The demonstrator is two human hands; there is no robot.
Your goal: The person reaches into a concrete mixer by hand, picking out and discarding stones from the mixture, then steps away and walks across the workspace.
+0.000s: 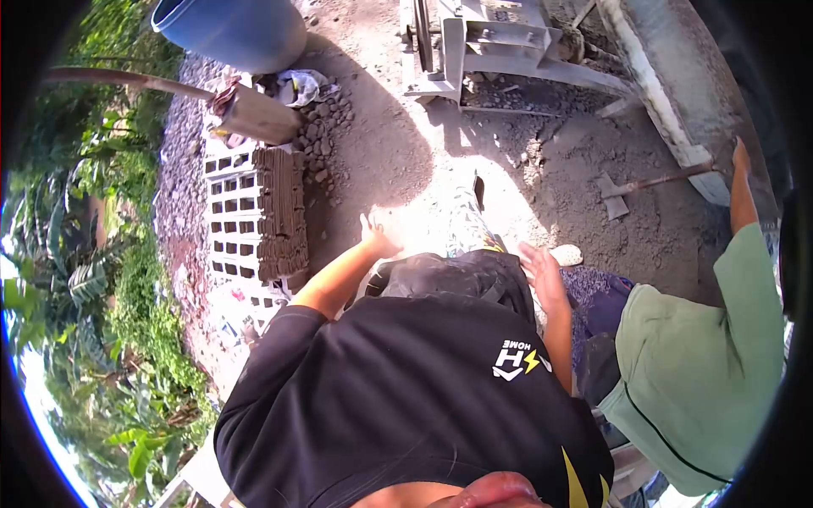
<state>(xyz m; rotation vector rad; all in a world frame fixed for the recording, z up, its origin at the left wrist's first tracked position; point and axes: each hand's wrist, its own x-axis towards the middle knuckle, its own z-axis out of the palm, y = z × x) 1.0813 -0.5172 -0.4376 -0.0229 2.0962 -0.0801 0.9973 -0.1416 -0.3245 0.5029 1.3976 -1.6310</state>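
Observation:
Bright sunlight washes out part of my left hand [383,237], which hangs in front of my left hip with its fingers apart and nothing in it. My right hand [543,269] is beside my right thigh, its fingers stretched out and holding nothing. Between the two hands are my dark shorts [461,275], dusty at the front. A patterned trouser leg [471,222] shows beyond them in the glare. To the left of my left hand stands a stack of hollow concrete blocks [279,212].
At right, a co-worker in a green shirt [690,364] reaches toward a large metal trough [677,76]. A hoe [656,181] rests in the grey sand. A metal machine frame [508,59] stands ahead. Back left are a blue barrel [246,34], a post-like block [258,114] and gravel.

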